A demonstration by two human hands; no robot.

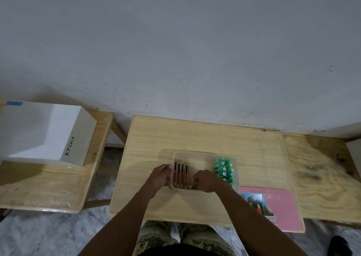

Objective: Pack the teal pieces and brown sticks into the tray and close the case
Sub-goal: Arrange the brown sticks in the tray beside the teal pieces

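Pale grained-wood table (pixel 195 134) bears translucent tray (pixel 195 154) (rounded corners); left hand (pixel 160 175) clasps its rim; right hand (pixel 207 180) pinches brown stick (pixel 193 187).

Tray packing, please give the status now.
Left hand steadies tray at its left wall. Right hand setting a brown stick beside the four brown sticks. Teal pieces packed on the right. Nothing in the way.
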